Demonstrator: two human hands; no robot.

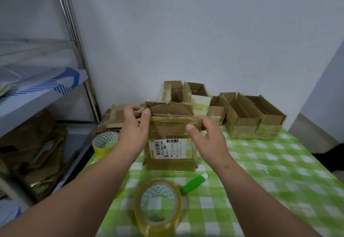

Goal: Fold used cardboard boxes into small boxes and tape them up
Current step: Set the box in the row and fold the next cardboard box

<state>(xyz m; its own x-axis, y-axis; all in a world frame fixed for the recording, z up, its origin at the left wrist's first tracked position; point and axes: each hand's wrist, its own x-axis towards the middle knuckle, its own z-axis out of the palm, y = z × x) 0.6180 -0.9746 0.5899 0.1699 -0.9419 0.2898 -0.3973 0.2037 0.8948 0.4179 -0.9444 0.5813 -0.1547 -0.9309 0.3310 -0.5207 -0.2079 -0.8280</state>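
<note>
I have the used cardboard box (170, 143) standing near the middle of the surface (279, 171), toward its far edge, label side facing me. My left hand (133, 130) grips its upper left corner, thumb at the front and the other fingers curled round behind the torn top flaps. My right hand (202, 134) is at the upper right corner — thumb pressed on the front face, the other fingers bent over the top edge, so it pinches the board there.

I judge the box light and fairly stiff along its creases, but tired: the top flaps are ragged and old glossy tape covers much of the front, so those patches will be slick under my fingers. The bare brown board near the corners looks the better hold, and the flaps should be pressed near their fold lines rather than at the torn edges, which could rip further.

One tape roll (158, 207) lies at the near edge of the surface, with a green cutter (193, 183) just beyond it; a second tape roll (105, 141) sits at the left edge beside flattened cardboard (111, 119). Finished small boxes (249, 117) stand in a row along the far edge against the wall. A metal shelf (42, 91) stands to the left.
</note>
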